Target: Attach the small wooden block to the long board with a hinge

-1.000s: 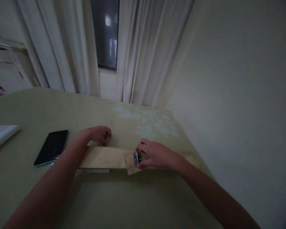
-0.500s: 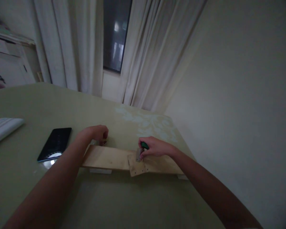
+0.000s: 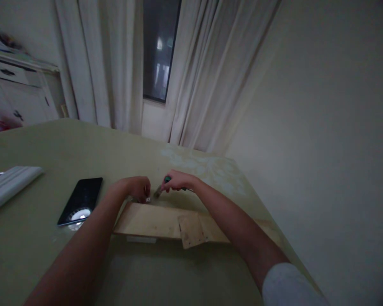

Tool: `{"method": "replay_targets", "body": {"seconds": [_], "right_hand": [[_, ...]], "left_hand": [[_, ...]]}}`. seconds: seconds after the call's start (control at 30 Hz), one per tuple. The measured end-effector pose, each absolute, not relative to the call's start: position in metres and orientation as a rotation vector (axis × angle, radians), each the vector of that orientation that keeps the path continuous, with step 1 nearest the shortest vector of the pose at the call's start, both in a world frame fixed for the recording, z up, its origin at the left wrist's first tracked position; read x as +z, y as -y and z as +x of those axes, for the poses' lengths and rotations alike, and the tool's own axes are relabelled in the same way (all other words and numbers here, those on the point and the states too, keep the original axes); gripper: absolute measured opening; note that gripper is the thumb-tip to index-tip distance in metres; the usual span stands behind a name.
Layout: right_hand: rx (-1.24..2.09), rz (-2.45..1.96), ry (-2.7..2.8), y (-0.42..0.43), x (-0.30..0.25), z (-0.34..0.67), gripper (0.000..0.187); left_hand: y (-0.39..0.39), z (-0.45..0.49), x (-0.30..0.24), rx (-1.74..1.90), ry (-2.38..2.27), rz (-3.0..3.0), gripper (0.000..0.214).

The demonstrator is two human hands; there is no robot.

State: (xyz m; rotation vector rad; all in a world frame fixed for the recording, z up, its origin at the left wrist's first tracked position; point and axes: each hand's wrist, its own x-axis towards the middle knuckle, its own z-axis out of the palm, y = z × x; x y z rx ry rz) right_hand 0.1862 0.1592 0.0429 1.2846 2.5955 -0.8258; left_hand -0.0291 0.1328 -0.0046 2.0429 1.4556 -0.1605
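A long pale wooden board (image 3: 156, 219) lies across the table, raised on a white block (image 3: 141, 240). On top of it sits a smaller wooden plate (image 3: 193, 229) with small dark holes, its front corner sticking out past the board's edge. Behind the board's left end, my left hand (image 3: 139, 188) is closed, fingers curled down around a small light piece (image 3: 148, 199) whose kind I cannot make out. My right hand (image 3: 178, 180), just to its right, grips a green-handled metal tool (image 3: 158, 192) with its shiny end pointing down toward the left hand. The tool's exact kind is unclear.
A black tablet or phone (image 3: 81, 199) lies left of my left forearm. Further left is a white ridged object (image 3: 14, 185). Curtains (image 3: 108, 63) and a window stand behind the table (image 3: 115, 148); a wall (image 3: 322, 127) rises at the right, a white cabinet (image 3: 22, 95) at the back left.
My right hand has lifted the green-handled tool off the wooden plate and carried it left and back, beside my left hand. The view has shifted slightly; my left hand stays behind the board.
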Motion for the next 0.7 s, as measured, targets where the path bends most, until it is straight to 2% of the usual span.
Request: {"method": "replay_targets", "body": {"seconds": [0.2, 0.3, 0.37, 0.47, 0.57, 0.6, 0.7], "right_hand": [[-0.686, 1.508, -2.764, -0.155, 0.060, 0.191, 0.003], [-0.704, 1.540, -2.890, -0.123, 0.079, 0.222, 0.014], [-0.737, 1.546, -2.990, -0.093, 0.091, 0.245, 0.018], [-0.979, 1.597, -3.197, -0.045, 0.104, 0.273, 0.024], [-1.022, 1.664, -3.313, -0.004, 0.110, 0.290, 0.039], [-1.014, 1.686, -3.361, 0.007, 0.110, 0.295, 0.038], [-0.930, 1.798, -3.460, 0.034, 0.106, 0.308, 0.021]], "left_hand": [[-0.131, -0.036, -0.003, -0.148, -1.473, 2.031, 0.017], [-0.129, -0.037, 0.012, -0.054, -1.457, 2.061, 0.013], [-0.122, -0.032, 0.034, 0.174, -1.334, 2.092, 0.015], [-0.096, -0.011, 0.076, 0.549, -1.043, 2.099, 0.028], [-0.057, 0.026, 0.110, 0.791, -0.846, 2.123, 0.026], [-0.044, 0.041, 0.116, 0.864, -0.770, 2.098, 0.023], [-0.010, 0.078, 0.119, 0.921, -0.631, 2.019, 0.015]]}}
